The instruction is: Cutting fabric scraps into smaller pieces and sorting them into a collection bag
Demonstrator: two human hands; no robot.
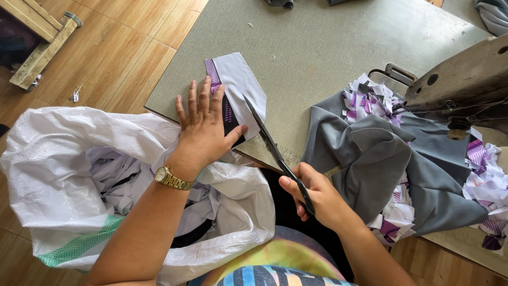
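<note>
My left hand [203,127] lies flat with fingers spread on a fabric piece [238,85], white with a purple-striped and black edge, pinning it at the near left corner of the grey-green table [312,47]. A gold wristwatch sits on that wrist. My right hand [312,193] grips black scissors [267,137], whose blades point up and left and meet the white fabric's right edge beside my left thumb.
A large white woven sack [63,175] full of fabric pieces stands open by my lap at the left. Grey cloth [381,159] and purple-white scraps [370,98] lie at the right, under a sewing machine head [460,79]. Wooden floor and a timber frame [42,42] are far left.
</note>
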